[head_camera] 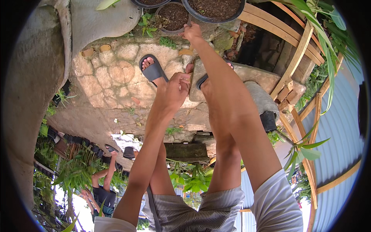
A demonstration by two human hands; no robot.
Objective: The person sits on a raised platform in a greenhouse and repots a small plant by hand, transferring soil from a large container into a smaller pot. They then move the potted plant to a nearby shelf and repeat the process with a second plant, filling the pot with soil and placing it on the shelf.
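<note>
My right hand [192, 31] reaches forward, its fingers on the near rim of a small round pot [174, 18] filled with dark brown soil. The hand hides part of that rim. Larger black pots of soil touch the small one: a big pot [216, 10] to its right and another pot [150, 2], cut by the picture's edge, to its left. My left hand [177, 92] hangs over the stone paving with fingers loosely bent, and nothing shows in it. Beneath it is my sandalled left foot [152, 69].
Stone paving [101, 75] lies underfoot, beside a raised slab [252, 72]. Wooden beams [292, 63] and corrugated sheeting [336, 139] stand right. A smooth curved grey structure [37, 72] fills the left. Another person [104, 194] is behind at lower left, among plants.
</note>
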